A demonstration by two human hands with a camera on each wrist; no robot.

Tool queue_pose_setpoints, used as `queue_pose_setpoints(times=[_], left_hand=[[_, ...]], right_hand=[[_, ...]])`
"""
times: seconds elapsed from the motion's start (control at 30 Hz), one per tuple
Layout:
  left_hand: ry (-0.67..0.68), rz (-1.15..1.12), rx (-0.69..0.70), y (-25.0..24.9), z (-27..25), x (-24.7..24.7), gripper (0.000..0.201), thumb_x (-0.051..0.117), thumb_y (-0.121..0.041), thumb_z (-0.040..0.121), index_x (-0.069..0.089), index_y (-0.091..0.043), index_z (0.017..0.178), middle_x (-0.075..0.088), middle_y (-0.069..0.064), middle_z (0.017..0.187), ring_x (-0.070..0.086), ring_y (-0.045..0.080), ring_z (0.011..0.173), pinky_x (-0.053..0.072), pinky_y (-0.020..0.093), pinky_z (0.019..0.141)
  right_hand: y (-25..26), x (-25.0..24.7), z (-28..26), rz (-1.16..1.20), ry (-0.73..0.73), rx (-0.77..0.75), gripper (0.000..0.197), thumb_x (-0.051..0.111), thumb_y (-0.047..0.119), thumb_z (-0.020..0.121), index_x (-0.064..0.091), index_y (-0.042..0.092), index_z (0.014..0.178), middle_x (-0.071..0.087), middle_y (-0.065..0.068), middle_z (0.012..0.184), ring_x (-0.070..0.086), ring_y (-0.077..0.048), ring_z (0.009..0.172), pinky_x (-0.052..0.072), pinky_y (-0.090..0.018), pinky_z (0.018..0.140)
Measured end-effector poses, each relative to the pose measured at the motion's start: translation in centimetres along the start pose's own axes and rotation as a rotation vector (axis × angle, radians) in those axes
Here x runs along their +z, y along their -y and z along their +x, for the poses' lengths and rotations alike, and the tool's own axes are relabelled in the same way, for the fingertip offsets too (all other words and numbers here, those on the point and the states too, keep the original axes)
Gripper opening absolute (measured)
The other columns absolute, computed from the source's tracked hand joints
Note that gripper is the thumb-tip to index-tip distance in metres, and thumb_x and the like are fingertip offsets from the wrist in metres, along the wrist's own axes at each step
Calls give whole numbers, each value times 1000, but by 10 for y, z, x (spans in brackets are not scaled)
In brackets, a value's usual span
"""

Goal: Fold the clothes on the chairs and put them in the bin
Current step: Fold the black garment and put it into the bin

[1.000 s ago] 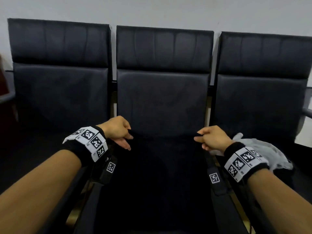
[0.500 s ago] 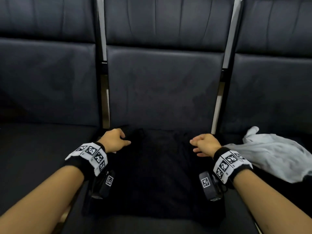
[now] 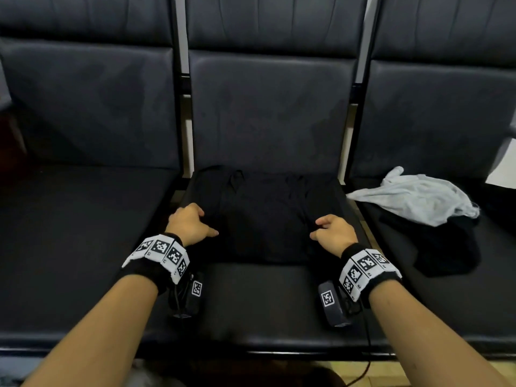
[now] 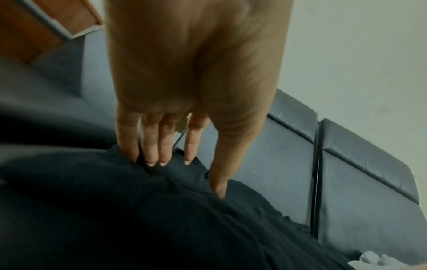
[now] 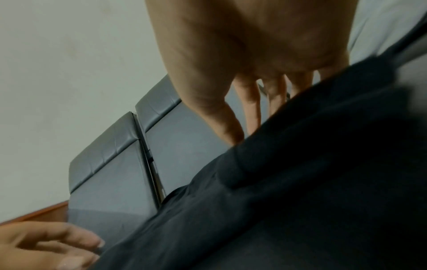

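A black garment lies spread flat on the seat of the middle chair. My left hand rests at its left edge. In the left wrist view its straight fingers touch the black cloth with their tips, the thumb pressing into a fold. My right hand rests at the garment's right edge. In the right wrist view its fingers run straight, and a raised fold of the black cloth hides their tips. No bin is in view.
On the right chair lie a crumpled light grey garment and a dark garment below it. The left chair's seat holds nothing. Padded backrests stand behind all three seats. A cable hangs past the front edge near my right arm.
A second ago both hands pinched the black garment's top corners and held it up. It now lies flat on the seat, and both hands have slid nearer along its side edges.
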State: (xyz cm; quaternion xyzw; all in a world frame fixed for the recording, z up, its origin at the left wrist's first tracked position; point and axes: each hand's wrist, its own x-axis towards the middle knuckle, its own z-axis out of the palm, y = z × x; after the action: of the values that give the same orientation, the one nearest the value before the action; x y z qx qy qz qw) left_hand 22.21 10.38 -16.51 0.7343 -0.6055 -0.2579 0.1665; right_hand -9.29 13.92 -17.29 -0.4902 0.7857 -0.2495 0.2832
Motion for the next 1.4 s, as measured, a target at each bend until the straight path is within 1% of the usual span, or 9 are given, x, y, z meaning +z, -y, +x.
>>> queue_pose_setpoints(times=[0.17,0.37,0.47,0.6,0.77,1.0,1.1,1.27,1.4], left_hand=[[-40,99,24,12,-4,0,72,88,-27,64,52,-14,125,52,15,129,50,32,120,45,43,101],[-128,1,-69,27,-21,-8,61,85,-28,71,56,-8,120,57,12,125,52,31,118,44,37,98],[-99,-75,-122,24,-33,-8,60,84,-29,72,55,-5,118,59,13,118,55,31,113,45,35,86],[21,-108,-212,26,-38,-6,55,91,-31,60,63,-3,99,67,13,101,65,24,88,52,28,59],[10,-169,-249,23,-38,-9,49,91,-10,59,63,2,97,63,12,98,65,25,81,58,34,72],[-94,-104,-182,24,-37,-14,16,83,-18,73,76,-8,84,70,9,94,63,28,97,51,35,92],[-87,-97,-153,22,-38,-10,16,77,-20,81,73,-6,89,66,10,96,61,28,101,49,33,86],[10,-158,-210,18,-40,-6,43,86,-12,70,54,-4,97,53,12,103,57,26,87,49,29,49],[25,38,-195,16,-41,-6,43,86,-22,70,57,-2,95,62,16,100,62,31,89,51,33,65]], right_hand=[[-25,-18,-10,-11,-41,-41,44,75,18,77,61,17,118,62,-4,125,56,-21,117,42,-30,101],[-23,-14,-17,57,-145,-142,30,81,32,74,64,23,97,64,5,100,62,-18,105,45,-28,94],[-18,-9,-25,0,-118,-138,35,85,42,67,61,24,87,59,9,88,62,-19,99,49,-33,91],[-18,-3,-33,-279,113,-93,71,92,43,53,49,23,106,49,-2,120,48,-23,118,42,-39,104],[-23,-8,-27,-288,-29,-116,34,81,18,71,59,19,96,63,-7,117,58,-23,111,45,-25,91],[-28,-18,-26,-71,-79,-109,19,74,27,83,74,13,96,71,-5,104,61,-21,109,41,-22,92],[-24,-22,-26,-1,-205,-124,23,60,25,93,67,8,107,66,-14,115,56,-33,115,39,-29,94],[-28,-26,-23,80,-248,6,33,36,23,102,43,2,125,53,-27,126,50,-41,117,38,-38,92],[-35,-28,-20,10,-244,35,33,32,25,103,38,5,128,54,-28,125,52,-42,115,39,-39,87]])
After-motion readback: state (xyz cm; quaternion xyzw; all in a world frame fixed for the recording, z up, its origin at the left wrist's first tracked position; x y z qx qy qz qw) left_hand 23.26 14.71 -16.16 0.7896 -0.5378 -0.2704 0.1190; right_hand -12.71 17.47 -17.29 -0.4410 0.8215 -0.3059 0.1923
